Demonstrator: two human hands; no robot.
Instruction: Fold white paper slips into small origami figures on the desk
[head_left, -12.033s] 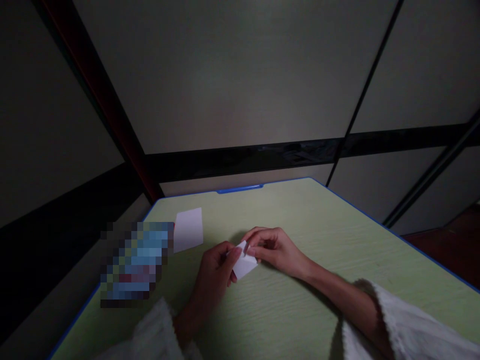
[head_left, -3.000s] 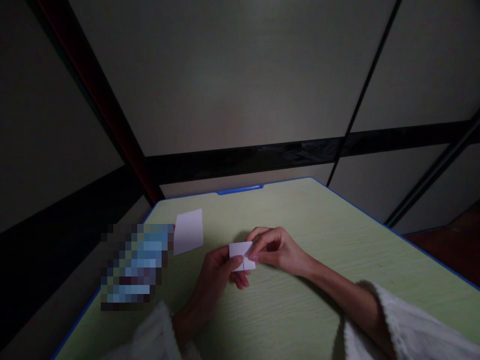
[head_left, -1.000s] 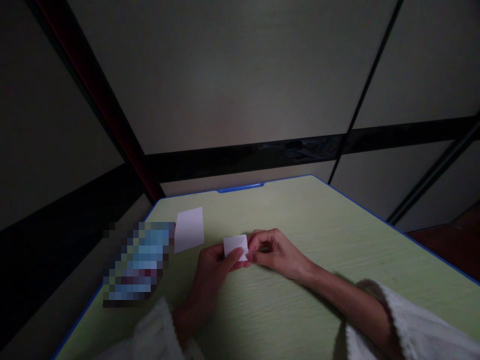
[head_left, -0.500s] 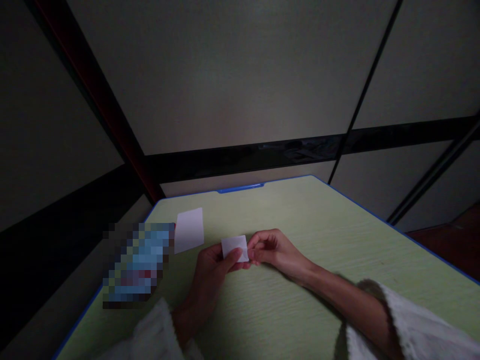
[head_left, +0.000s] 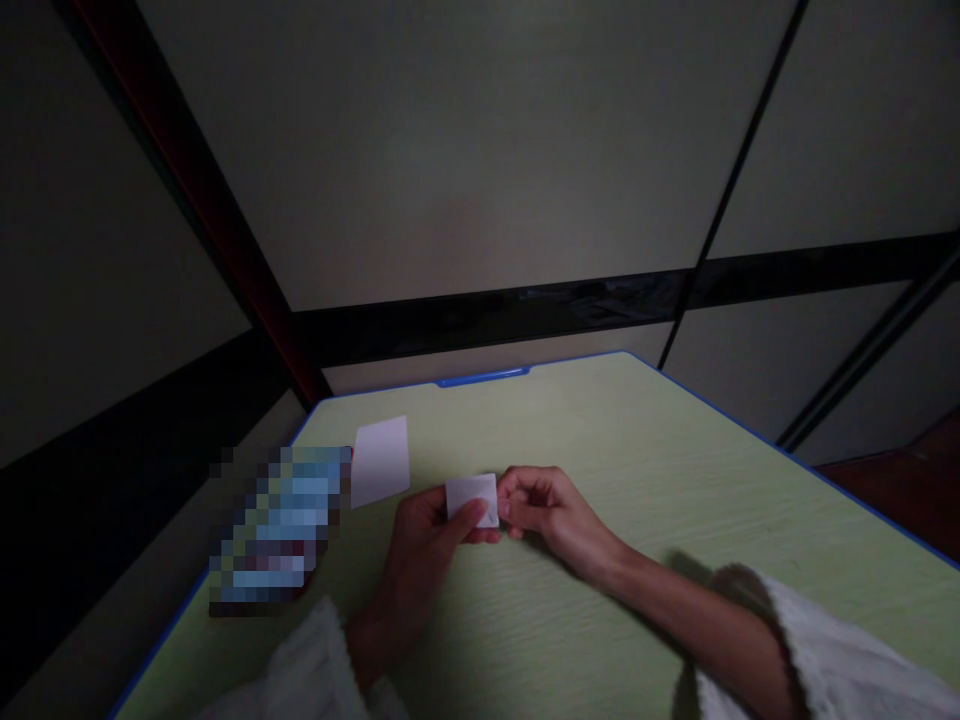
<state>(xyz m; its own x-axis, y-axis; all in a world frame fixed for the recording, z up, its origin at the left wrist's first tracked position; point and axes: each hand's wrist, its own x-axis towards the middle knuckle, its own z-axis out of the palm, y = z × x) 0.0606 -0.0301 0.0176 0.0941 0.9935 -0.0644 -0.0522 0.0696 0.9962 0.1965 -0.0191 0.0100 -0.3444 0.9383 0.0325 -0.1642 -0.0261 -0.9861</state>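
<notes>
Dim light, view down over the bench (head_left: pixel 637 470).

- Small folded paper (head_left: pixel 472 498): white and near square, a shade wider than tall, so its long axis runs left to right, from one of my hands to the other. Its face is tipped up toward me. It looks lifted off the bench, but I cannot tell for sure.
- Left hand (head_left: pixel 426 540): just below and left of the small folded paper. The grip is narrow and closed on the paper, with my thumb across the lower part of the near face and my fingers hidden behind it.
- Right hand (head_left: pixel 551 510): just right of the small folded paper. The grip is narrow too, with my fingertips (head_left: pixel 504 508) pinched onto its right edge and the other fingers curled in.
- The paper sits between the two grips and both touch it. The left hand covers more of it and the right hand has only the edge. Neither hand is clearly nearer.
- Flat white sheet (head_left: pixel 380 461): lies on the bench up and to the left of the small folded paper, close by but not touching it or either hand.
- Blurred thing (head_left: pixel 277 525): further left of the small folded paper, past the sheet and touching or overlapping its left side. It is too blurred to name.
- Blue handle (head_left: pixel 484 377): on the bench rim, well beyond the small folded paper.
- I can make out no box, tray or cup. The bench alone bears the sheet and the blurred thing.
</notes>
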